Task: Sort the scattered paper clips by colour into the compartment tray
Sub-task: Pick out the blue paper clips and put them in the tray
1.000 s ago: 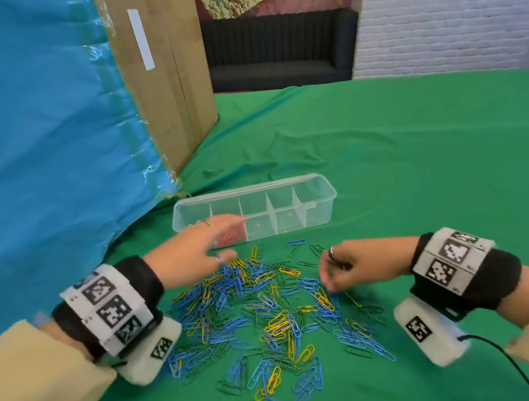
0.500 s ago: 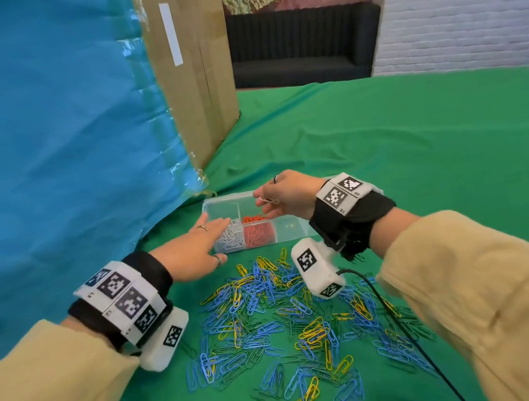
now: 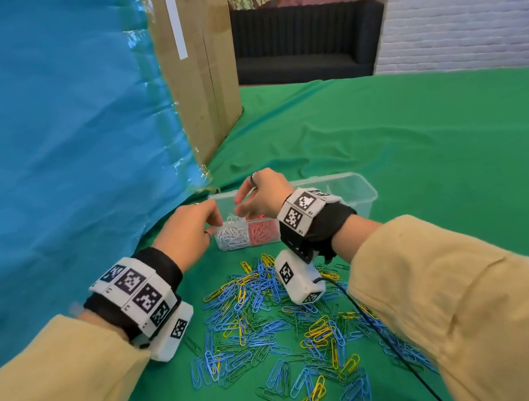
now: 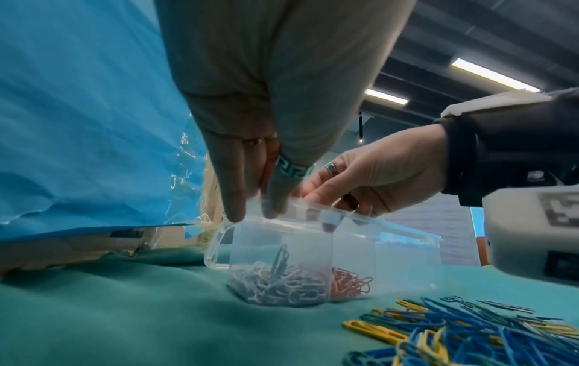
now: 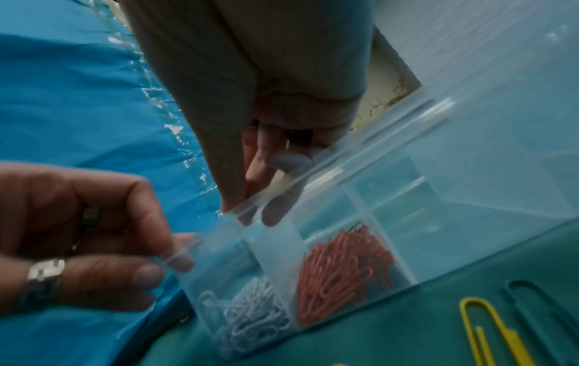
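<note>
A clear compartment tray [image 3: 339,178] lies on the green cloth. Its leftmost cell holds white clips [image 3: 231,238] and the cell beside it holds red clips [image 3: 263,233]. My left hand [image 3: 215,215] pinches the tray's left end rim between thumb and finger [image 4: 233,213]. Over those two cells hovers my right hand [image 3: 240,209], its straight fingertips [image 5: 250,210] dipped just inside the rim with nothing seen between them. In the white cell one clip [image 4: 280,260] stands on end, dark against the light. Loose blue, yellow and green clips [image 3: 275,320] are scattered in front of the tray.
A tall cardboard box [image 3: 204,71] draped with a blue sheet [image 3: 37,132] stands close on the left, right behind the tray's end. A black cable [image 3: 382,341] runs from my right wrist across the clip pile. Green cloth [image 3: 420,141] stretches to the right.
My right hand left the pile with a clip and moved up to the tray's left cells. My left hand shifted onto the tray's left end and took hold of the rim.
</note>
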